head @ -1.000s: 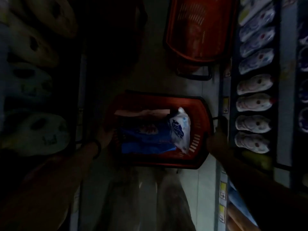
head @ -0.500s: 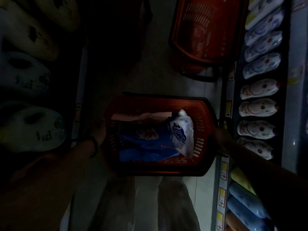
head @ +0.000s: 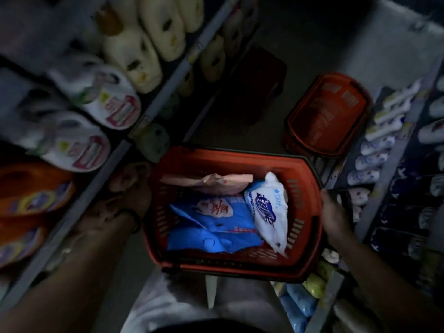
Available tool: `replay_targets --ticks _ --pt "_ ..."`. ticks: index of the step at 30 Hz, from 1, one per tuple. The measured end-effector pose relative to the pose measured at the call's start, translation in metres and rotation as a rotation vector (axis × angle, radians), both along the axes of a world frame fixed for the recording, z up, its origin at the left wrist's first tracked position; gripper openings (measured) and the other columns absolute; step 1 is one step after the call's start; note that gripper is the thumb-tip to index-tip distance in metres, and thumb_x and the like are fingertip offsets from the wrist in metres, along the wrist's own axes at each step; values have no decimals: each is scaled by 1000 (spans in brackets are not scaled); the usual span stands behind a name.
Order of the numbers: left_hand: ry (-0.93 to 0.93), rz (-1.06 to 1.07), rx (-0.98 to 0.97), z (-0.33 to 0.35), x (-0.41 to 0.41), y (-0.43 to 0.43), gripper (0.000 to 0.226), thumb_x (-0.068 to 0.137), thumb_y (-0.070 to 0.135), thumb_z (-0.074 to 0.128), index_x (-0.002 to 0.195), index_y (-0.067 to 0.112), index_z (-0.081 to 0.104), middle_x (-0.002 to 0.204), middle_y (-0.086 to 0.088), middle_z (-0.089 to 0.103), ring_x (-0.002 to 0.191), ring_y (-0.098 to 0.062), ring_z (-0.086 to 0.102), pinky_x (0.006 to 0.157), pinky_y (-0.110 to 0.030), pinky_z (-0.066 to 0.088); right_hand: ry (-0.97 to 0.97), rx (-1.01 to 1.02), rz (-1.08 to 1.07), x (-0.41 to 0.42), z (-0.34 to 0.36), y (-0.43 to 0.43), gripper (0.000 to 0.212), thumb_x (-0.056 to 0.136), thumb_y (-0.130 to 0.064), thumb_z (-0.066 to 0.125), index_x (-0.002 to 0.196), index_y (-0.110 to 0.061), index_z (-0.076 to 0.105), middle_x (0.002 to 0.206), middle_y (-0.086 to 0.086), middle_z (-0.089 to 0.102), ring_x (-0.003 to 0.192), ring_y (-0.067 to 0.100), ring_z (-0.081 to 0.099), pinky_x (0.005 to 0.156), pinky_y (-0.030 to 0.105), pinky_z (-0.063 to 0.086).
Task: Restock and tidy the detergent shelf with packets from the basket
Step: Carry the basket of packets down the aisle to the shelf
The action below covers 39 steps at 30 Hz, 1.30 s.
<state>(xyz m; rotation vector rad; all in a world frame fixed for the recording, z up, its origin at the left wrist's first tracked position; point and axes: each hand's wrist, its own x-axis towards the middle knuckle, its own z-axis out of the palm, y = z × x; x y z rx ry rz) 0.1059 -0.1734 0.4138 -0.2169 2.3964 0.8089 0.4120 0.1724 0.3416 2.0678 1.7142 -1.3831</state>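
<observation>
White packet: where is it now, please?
Head view: the white packet lies in the held red basket, right end, beside the blue packet, near the right hand.

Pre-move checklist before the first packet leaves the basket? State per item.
1. Basket supported: ok, the right hand grips its right rim.
2. Left hand grip: cannot tell; it sits at the left end, fingers lost in the dark.
3. A hand free to pick: not ok, both are at the basket.
4. Packets reachable: ok; the blue packet, white packet and pink packet lie uncovered.
5. Aisle floor: not ok, a second basket stands ahead.
6. Gap on the right shelf: cannot tell, too blurred.
</observation>
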Motion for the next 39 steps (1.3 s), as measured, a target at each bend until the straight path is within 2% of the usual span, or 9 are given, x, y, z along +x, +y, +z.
replay_targets --ticks 2,5,8,10,14,18,24,33,39 --pt "90 -74 -84 38 18 -24 52 113 30 33 162 14 30 168 -24 26 155 -44 26 127 -44 15 -10 6 9 -12 44 -11 96 80 -95 35 111 -15 78 119 17 74 108 38 69 98 48 53" --pt "103 118 -68 66 62 -81 51 115 25 26 159 2 37 158 -35 41 146 -48 40 120 -45 26 -7 50 128 -14 85 -31 100 77 -97 31 111 -15 79 119 19 74 110 40 70 104 53 52" --pt "99 238 -91 74 106 -141 95 99 78 17 111 3 74 112 -34 71 108 -47 66 98 -52 49 45 116 246 -13 116 -60 88 84 -89 31 108 -18 77 120 18 74 111 40 69 106 53 51" --pt "173 341 -75 78 134 -175 109 85 94 11 85 4 73 87 -19 73 84 -36 67 81 -49 53 78 177 342 -21 135 -77 80 93 -80 32 116 -16 74 126 22 71 117 43 66 108 51 48" --pt "204 406 -87 90 179 -236 87 102 70 18 75 2 64 76 -14 60 73 -30 55 76 -46 47 65 225 497 -43 165 -118 80 101 -71 32 128 -7 72 137 28 66 127 45 61 109 47 43" --pt "280 454 -62 90 221 -309 90 101 70 19 69 1 65 78 -18 68 76 -34 61 72 -44 45 94 297 635 -42 184 -177 73 109 -59 29 130 -1 69 138 33 63 131 48 58 109 48 41" --pt "315 535 -79 88 311 -436 80 103 68 24 59 10 57 82 -22 70 93 -43 69 78 -43 47 136 381 919 -26 194 -302 74 103 -58 20 147 -15 60 143 34 59 131 50 57 111 50 41" --pt "262 950 -141 68 480 -587 86 97 78 22 60 10 59 74 -13 68 90 -41 69 75 -41 48 111 352 1259 -70 211 -523 84 106 -67 26 130 -1 72 138 31 65 131 46 60 109 46 43" --pt "208 1253 -235 63 566 -655 93 95 82 17 71 9 69 79 -13 70 93 -39 68 76 -40 48 171 243 1608 -100 197 -691 55 112 -44 27 153 -17 53 143 29 62 129 43 61 109 47 45"
